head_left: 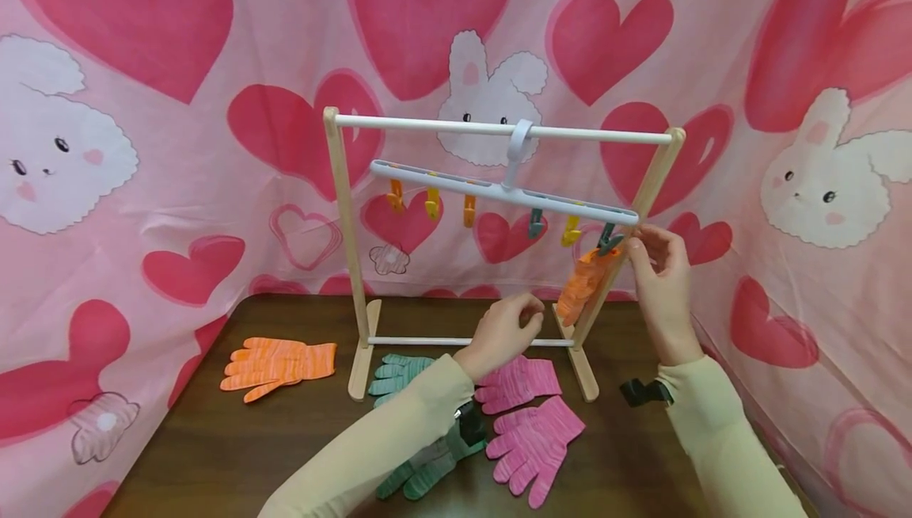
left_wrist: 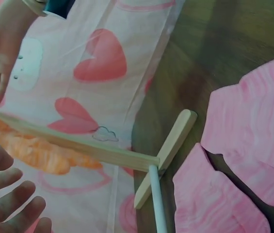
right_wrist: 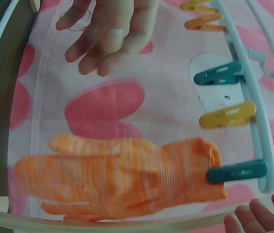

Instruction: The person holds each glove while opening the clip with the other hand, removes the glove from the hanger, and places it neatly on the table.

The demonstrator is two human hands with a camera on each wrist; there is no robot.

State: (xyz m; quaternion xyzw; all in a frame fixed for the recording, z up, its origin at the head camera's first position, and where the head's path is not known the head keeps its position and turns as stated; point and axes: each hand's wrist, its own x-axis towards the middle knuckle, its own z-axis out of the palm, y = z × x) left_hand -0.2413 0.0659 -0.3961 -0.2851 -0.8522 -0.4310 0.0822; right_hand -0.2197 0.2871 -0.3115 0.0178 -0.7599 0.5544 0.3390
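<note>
An orange glove hangs fingers down, its cuff gripped by a dark green clothespin at the right end of a white hanger. Just beside that clothespin is my right hand, its fingers loosely bent and apart from it in the right wrist view. Nothing is in my left hand, which hovers left of the hanging glove with relaxed, spread fingers. Orange, yellow and green clothespins farther along the hanger carry nothing.
The hanger hooks over the top bar of a wooden rack. On the brown table lie another orange glove at left, green gloves partly hidden under my left arm, and pink gloves. A pink heart-print cloth surrounds the table.
</note>
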